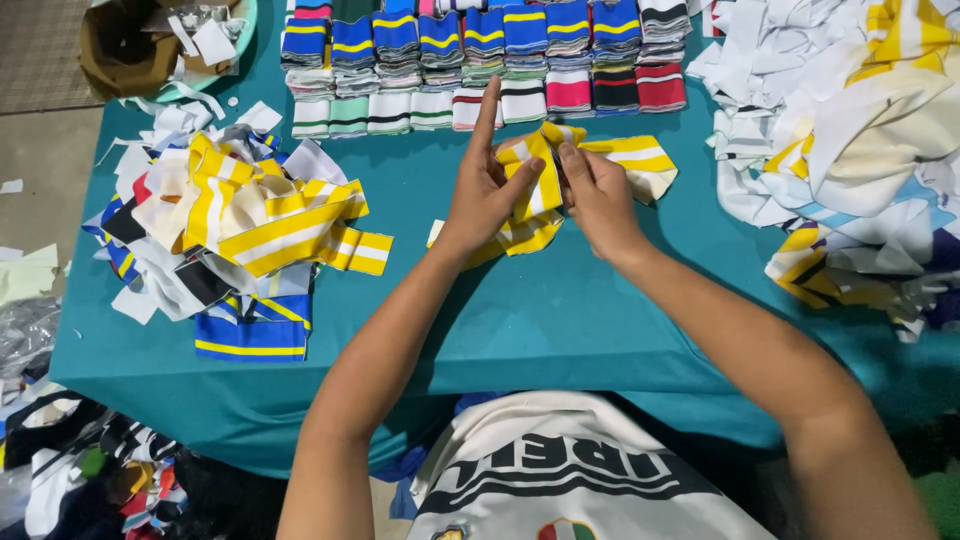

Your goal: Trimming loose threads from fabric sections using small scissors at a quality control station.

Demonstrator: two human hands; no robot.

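Observation:
Both of my hands hold a yellow-and-white striped fabric strip (625, 157) over the teal table (560, 310). My left hand (482, 190) grips its left part with the index finger pointing up. My right hand (598, 198) pinches the strip from the right, fingers curled on the cloth. The strip's lower end (520, 238) lies crumpled on the table between my wrists.
A loose heap of yellow, white and blue striped strips (235, 225) lies at the left. Neat folded stacks of striped strips (480, 60) line the far edge. A big pile of white and yellow cloth (850, 130) fills the right. Scraps (70, 470) lie on the floor.

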